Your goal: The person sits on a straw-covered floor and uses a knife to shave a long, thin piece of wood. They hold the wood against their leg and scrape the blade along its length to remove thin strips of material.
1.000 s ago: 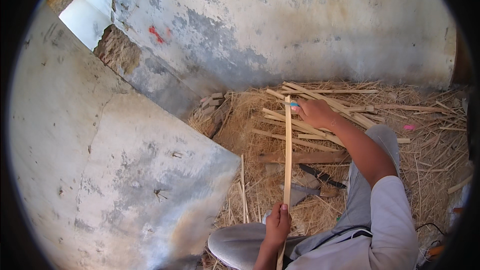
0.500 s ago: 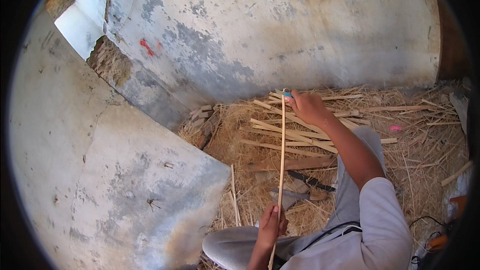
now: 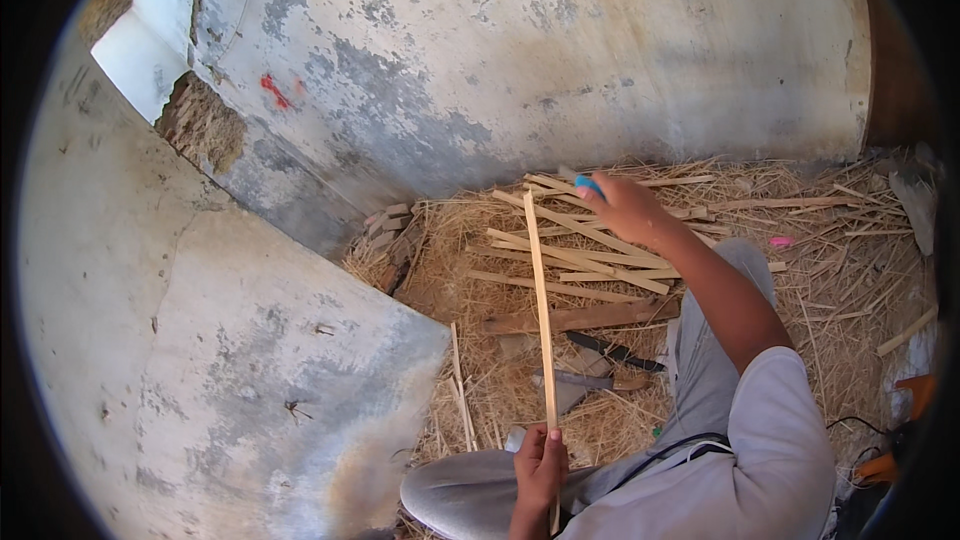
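My left hand (image 3: 540, 460) grips the near end of a long thin wooden strip (image 3: 541, 310), close to my knee. The strip runs away from me over the straw, and its far end lies free by a pile of similar pale strips (image 3: 575, 255). My right hand (image 3: 628, 208) is stretched out over the far side of that pile, fingers curled, away from the strip's tip. A small blue thing (image 3: 588, 183) shows at its fingertips; whether it is held or worn on a finger cannot be told.
Straw (image 3: 850, 270) covers the floor. A flat wooden board (image 3: 580, 318) and a dark blade-like tool (image 3: 615, 350) lie beyond my knee. Peeling plaster walls (image 3: 520, 60) close in at the back and left. An orange object (image 3: 905, 430) sits at the lower right.
My right hand has left the strip's far end and moved right over the pile. The strip's tip has dropped lower, with only my left hand on it.
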Action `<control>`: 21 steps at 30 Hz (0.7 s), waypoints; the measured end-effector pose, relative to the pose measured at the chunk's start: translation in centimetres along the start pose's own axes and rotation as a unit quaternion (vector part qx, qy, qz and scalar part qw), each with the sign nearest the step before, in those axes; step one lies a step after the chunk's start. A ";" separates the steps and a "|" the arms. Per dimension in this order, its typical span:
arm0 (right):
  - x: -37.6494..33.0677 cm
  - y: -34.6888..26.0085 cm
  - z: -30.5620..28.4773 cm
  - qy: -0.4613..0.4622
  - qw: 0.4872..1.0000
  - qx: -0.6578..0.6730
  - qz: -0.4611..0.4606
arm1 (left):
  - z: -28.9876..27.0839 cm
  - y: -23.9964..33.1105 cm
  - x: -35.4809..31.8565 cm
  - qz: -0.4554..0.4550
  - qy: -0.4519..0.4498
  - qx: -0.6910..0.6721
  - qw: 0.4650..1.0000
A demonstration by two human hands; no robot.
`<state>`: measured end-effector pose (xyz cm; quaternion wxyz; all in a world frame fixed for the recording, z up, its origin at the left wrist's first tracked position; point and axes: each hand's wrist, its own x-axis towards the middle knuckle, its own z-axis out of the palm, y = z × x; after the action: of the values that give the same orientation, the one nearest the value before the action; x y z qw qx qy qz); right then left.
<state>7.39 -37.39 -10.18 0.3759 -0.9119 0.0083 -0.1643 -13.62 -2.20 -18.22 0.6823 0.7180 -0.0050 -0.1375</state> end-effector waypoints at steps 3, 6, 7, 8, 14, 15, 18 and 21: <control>-0.1 -1.5 1.1 -0.055 0.997 0.016 -0.058 | 0.0 0.3 0.0 0.009 0.017 0.027 0.999; -0.4 -2.2 2.6 -0.092 0.989 0.026 -0.110 | -0.2 0.5 0.0 0.003 0.027 0.019 0.999; -0.4 -2.3 3.0 -0.103 0.986 0.030 -0.125 | -0.2 0.5 0.0 0.000 0.029 0.009 1.000; -0.4 -2.2 3.2 -0.096 0.986 0.016 -0.133 | -0.2 0.1 0.0 0.013 0.033 0.029 0.999; 0.3 -2.2 1.3 -0.105 0.990 -0.030 -0.091 | 0.3 -0.6 -0.1 0.052 0.050 0.086 0.994; 0.6 -1.9 0.7 -0.104 0.989 -0.035 -0.095 | 0.1 -0.9 -0.1 0.052 0.042 0.087 0.994; 1.1 -0.5 0.0 -0.100 0.987 -0.057 -0.108 | 0.0 -0.9 -0.2 0.058 0.021 0.082 0.995; 1.5 -0.7 -0.1 -0.138 0.983 -0.076 -0.098 | 0.2 -0.2 -0.4 0.032 0.025 0.075 0.996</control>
<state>8.69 -37.19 -9.16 0.2852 -0.9481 -0.1211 -0.0716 -14.11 -2.32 -18.30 0.6302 0.7701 -0.0217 -0.0968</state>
